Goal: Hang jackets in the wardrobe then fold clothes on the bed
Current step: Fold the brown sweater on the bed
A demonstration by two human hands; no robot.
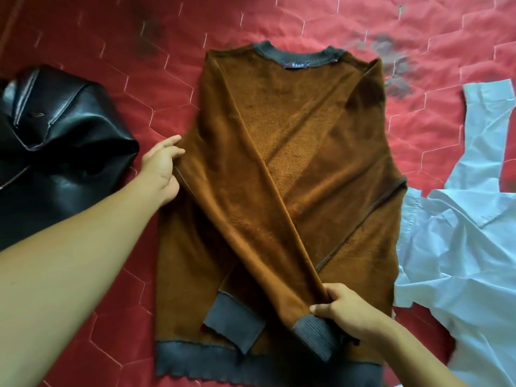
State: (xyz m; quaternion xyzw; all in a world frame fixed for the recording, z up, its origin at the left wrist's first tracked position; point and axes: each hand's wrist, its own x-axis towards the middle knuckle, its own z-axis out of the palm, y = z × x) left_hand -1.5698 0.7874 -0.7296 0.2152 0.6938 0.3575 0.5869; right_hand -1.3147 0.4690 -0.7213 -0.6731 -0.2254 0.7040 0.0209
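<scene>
The sleeve [251,219] crosses the sweater [307,129] from 10 to 5 o'clock, with the left hand [162,171] gripping its upper fold and the right hand [346,311] pinching it near the cuff.

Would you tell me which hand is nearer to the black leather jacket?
Left. The left hand holds the brown sweater by its side edge, beside the black leather jacket; the right hand grips a sleeve near its cuff, across the sweater from the jacket.

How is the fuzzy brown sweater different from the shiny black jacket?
The fuzzy brown sweater looks matte; the shiny black leather jacket gleams. The sweater lies spread flat with sleeves crossed; the jacket sits crumpled. The left hand and right hand hold the sweater; neither touches the jacket. Both rest on the red quilted bedcover.
</scene>
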